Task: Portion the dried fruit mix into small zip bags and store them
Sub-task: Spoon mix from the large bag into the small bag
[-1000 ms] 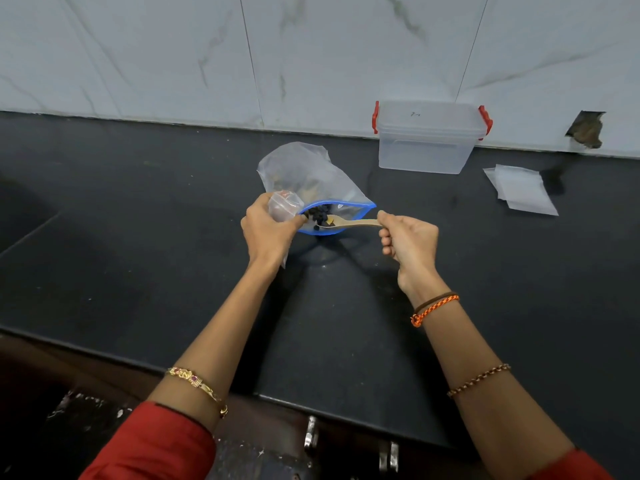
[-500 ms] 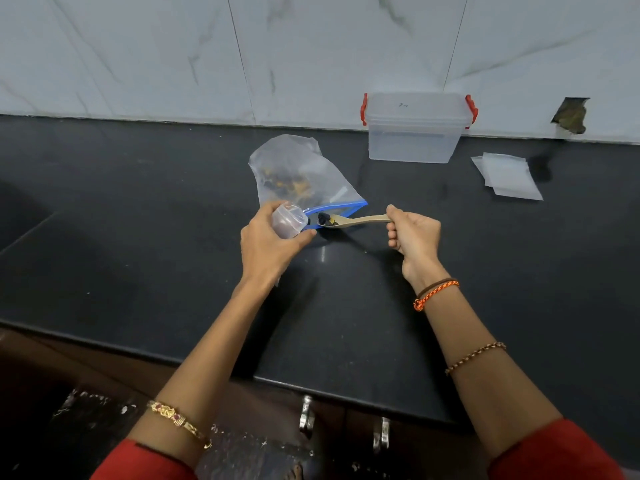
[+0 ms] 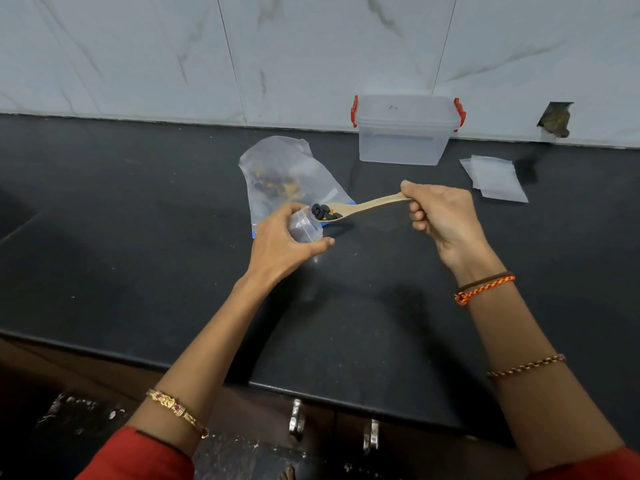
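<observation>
Spoon (image 3: 360,206) lifted clear to small bag (image 3: 304,227).

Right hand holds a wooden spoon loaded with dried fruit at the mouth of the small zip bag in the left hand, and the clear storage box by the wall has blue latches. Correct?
Not quite: the head view shows the storage box has red latches, not blue. The rest stands.

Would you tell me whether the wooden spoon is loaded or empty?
Loaded: dark fruit pieces sit in the wooden spoon bowl.
</observation>
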Available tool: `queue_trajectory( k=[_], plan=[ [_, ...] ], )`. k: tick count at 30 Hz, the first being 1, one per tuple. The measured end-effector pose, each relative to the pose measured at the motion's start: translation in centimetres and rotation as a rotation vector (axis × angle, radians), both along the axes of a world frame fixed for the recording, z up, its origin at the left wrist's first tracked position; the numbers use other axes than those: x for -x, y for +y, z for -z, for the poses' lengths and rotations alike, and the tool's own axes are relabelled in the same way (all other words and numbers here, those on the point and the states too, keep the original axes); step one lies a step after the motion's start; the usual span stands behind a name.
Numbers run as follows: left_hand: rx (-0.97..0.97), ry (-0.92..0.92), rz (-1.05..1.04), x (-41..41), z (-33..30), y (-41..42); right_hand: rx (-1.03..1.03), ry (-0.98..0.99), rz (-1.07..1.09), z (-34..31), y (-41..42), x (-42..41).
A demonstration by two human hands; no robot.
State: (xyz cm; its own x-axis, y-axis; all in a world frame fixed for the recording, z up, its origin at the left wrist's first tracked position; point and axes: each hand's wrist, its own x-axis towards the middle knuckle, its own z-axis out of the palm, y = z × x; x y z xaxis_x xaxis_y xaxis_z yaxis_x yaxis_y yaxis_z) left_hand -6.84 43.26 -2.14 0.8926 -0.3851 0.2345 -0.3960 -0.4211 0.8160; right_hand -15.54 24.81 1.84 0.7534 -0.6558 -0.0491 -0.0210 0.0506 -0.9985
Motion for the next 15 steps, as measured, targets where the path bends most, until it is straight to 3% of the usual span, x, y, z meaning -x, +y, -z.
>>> queue_trajectory(
  k=[8,12,15],
  plan=[
    [-0.031,-0.037,0.089,0.1,0.2,-1.2,0.349,-0.016,-0.155,-0.3,2.3,-1.8],
    [-0.017,-0.012,0.091,-0.2,0.4,-1.8,0.714,-0.079,-0.229,1.1,4.0,-2.6],
    [0.012,0.036,0.084,-0.5,0.5,-1.7,1.025,-0.275,-0.213,1.3,3.8,-2.5]
  ],
)
